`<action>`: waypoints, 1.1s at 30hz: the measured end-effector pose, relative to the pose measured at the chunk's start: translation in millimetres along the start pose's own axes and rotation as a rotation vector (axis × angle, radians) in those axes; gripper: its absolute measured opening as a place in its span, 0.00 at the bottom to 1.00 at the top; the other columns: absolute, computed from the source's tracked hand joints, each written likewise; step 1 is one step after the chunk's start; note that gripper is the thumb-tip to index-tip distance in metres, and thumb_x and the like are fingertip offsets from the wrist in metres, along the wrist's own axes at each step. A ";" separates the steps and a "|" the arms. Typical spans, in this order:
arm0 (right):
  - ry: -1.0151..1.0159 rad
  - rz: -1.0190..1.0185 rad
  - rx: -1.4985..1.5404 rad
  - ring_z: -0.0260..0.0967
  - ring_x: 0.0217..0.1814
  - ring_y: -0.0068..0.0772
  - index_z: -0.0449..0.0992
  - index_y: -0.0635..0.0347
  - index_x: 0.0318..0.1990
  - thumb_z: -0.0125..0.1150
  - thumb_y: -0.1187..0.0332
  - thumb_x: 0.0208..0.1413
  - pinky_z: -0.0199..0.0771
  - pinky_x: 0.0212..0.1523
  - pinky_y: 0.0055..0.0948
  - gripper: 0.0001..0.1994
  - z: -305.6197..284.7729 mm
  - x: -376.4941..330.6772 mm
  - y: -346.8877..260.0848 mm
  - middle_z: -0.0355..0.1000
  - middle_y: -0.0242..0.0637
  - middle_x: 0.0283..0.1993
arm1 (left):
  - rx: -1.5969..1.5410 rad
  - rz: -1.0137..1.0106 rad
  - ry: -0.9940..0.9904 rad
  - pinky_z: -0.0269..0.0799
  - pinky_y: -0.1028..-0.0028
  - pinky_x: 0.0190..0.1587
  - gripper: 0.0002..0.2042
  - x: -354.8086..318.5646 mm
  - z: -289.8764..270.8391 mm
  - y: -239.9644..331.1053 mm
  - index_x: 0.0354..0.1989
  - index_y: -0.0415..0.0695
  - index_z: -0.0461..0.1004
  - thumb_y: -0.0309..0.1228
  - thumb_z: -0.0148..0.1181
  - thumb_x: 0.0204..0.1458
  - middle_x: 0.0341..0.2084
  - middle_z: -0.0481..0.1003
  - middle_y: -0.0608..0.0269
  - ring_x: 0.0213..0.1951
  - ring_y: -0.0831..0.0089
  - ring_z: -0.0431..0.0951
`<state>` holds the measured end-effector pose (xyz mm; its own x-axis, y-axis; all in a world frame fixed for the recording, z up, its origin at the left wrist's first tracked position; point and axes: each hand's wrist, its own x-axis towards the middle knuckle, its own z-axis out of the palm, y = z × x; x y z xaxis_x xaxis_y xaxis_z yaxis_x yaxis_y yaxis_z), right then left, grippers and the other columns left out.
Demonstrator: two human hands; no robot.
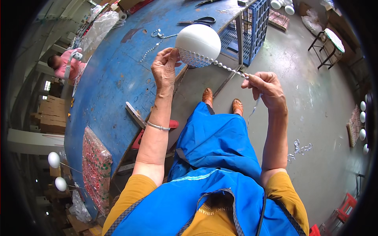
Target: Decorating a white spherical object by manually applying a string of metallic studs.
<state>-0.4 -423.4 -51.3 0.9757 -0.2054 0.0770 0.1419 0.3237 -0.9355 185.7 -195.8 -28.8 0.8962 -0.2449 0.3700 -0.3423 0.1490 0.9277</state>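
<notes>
My left hand (164,67) grips a white foam ball (199,39) from the left, thumb pressing on rows of pearl beads that cover the ball's lower part. A strand of pearl beads (230,69) runs taut from the ball down to my right hand (267,87), which pinches it between thumb and fingers. The loose end of the strand hangs below that hand. Both hands are held above my lap, just off the edge of the blue table (114,78).
Black scissors (199,21) and a loose bead strand (155,41) lie on the table. A blue plastic crate (254,27) stands beside it. A packet of red beads (95,167) sits near me. Another person in pink (65,63) sits at far left. Bead scraps (299,148) lie on the concrete floor.
</notes>
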 end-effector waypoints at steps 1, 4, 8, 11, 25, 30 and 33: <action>0.005 0.007 -0.033 0.64 0.16 0.16 0.78 0.64 0.25 0.62 0.62 0.55 0.62 0.18 0.15 0.14 -2.3 1.8 3.3 0.77 0.38 0.27 | -0.030 0.038 -0.003 0.71 0.80 0.30 0.20 -0.3 0.4 0.8 0.37 0.38 0.77 0.45 0.65 0.49 0.26 0.78 0.66 0.27 0.81 0.75; 0.015 0.011 -0.040 0.63 0.16 0.16 0.78 0.63 0.25 0.62 0.62 0.56 0.62 0.18 0.15 0.14 -8.2 10.0 20.5 0.77 0.38 0.27 | 0.063 0.025 -0.015 0.71 0.80 0.31 0.20 -0.6 -1.2 1.3 0.37 0.37 0.77 0.45 0.64 0.51 0.27 0.77 0.66 0.27 0.81 0.74; 0.026 0.017 0.002 0.62 0.16 0.15 0.78 0.63 0.25 0.61 0.62 0.56 0.61 0.18 0.15 0.14 -5.4 18.5 29.1 0.77 0.37 0.26 | 0.306 0.014 -0.074 0.71 0.79 0.31 0.21 -3.8 0.1 11.2 0.37 0.36 0.76 0.46 0.64 0.50 0.29 0.77 0.65 0.28 0.81 0.74; 0.005 0.024 -0.020 0.62 0.16 0.15 0.78 0.62 0.25 0.61 0.61 0.56 0.61 0.18 0.15 0.14 -4.2 24.6 26.6 0.77 0.37 0.26 | 0.324 -0.018 -0.126 0.71 0.79 0.31 0.23 -6.1 4.4 18.4 0.38 0.35 0.76 0.47 0.65 0.48 0.29 0.77 0.64 0.28 0.81 0.74; 0.024 -0.038 -0.184 0.62 0.16 0.14 0.78 0.61 0.25 0.64 0.61 0.53 0.61 0.19 0.16 0.13 -1.4 38.6 14.2 0.76 0.34 0.24 | -0.007 -0.091 0.000 0.74 0.79 0.32 0.28 -7.1 7.8 8.3 0.39 0.36 0.75 0.53 0.67 0.43 0.26 0.77 0.62 0.30 0.78 0.76; 0.057 -0.021 -0.210 0.62 0.16 0.14 0.78 0.62 0.25 0.66 0.61 0.52 0.61 0.19 0.17 0.13 8.6 46.6 24.9 0.75 0.33 0.22 | 0.101 -0.158 -0.069 0.74 0.78 0.34 0.29 -7.4 6.9 15.6 0.40 0.35 0.75 0.54 0.65 0.45 0.27 0.77 0.62 0.32 0.79 0.76; 0.083 -0.039 -0.260 0.62 0.16 0.14 0.78 0.62 0.25 0.67 0.61 0.51 0.61 0.19 0.17 0.13 14.3 50.4 22.9 0.74 0.32 0.22 | 0.369 0.044 -0.105 0.74 0.78 0.35 0.30 -7.6 5.4 12.0 0.39 0.35 0.75 0.55 0.63 0.45 0.27 0.77 0.62 0.32 0.79 0.75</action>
<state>54.4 -413.2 -63.9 0.9518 -0.2914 0.0958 0.1206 0.0685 -0.9903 173.2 -197.3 -20.2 0.8514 -0.3454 0.3949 -0.4752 -0.1887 0.8594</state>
